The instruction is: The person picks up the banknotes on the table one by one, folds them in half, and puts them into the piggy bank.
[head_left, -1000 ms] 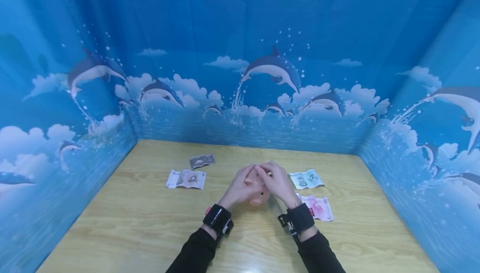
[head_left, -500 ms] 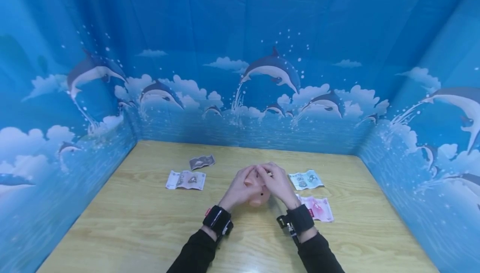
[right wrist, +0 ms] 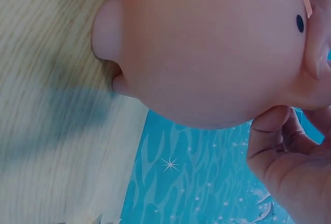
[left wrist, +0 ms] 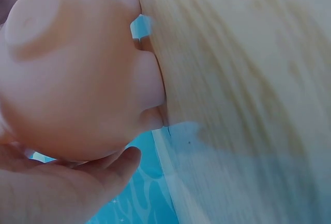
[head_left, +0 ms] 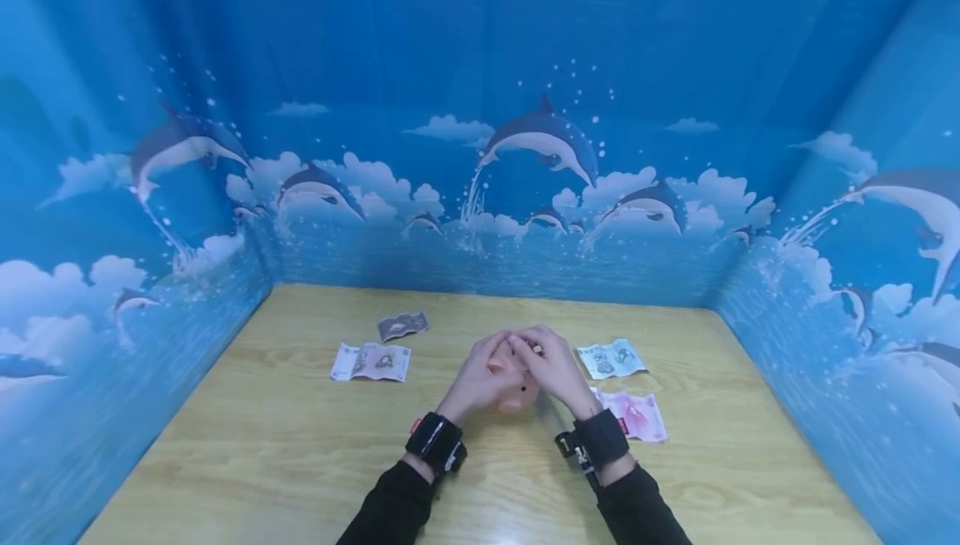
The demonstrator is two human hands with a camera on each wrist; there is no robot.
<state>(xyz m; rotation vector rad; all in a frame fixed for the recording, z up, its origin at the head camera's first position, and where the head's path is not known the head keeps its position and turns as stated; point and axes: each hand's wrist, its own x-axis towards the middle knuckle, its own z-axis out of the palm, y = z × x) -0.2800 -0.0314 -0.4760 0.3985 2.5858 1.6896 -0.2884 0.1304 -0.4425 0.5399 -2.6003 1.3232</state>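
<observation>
A pink piggy bank (head_left: 513, 402) stands on the wooden table between both hands. My left hand (head_left: 472, 380) grips it from the left, with the thumb across its side. Over the top and right side lies my right hand (head_left: 558, 372), thumb on the near side and bent fingers on the far side. A small pale-and-dark bit shows between the right thumb and fingers, too small to make out. In the left wrist view the bank (left wrist: 77, 84) has its short legs on the table. The right wrist view shows a black eye on the bank (right wrist: 207, 48) and curled fingers (right wrist: 269, 125) touching it.
Left of the bank lie a brownish banknote (head_left: 402, 326) and a pale pinkish one (head_left: 371, 362). To the right are a blue-green banknote (head_left: 612, 358) and a pink one (head_left: 636, 416), partly behind the right wrist. A dolphin-print curtain (head_left: 450, 245) encloses the table's back and sides.
The right thumb and fingers shift slightly at the top of the piggy bank, and a little more of the small bit between them shows. The bank and banknotes stay in place.
</observation>
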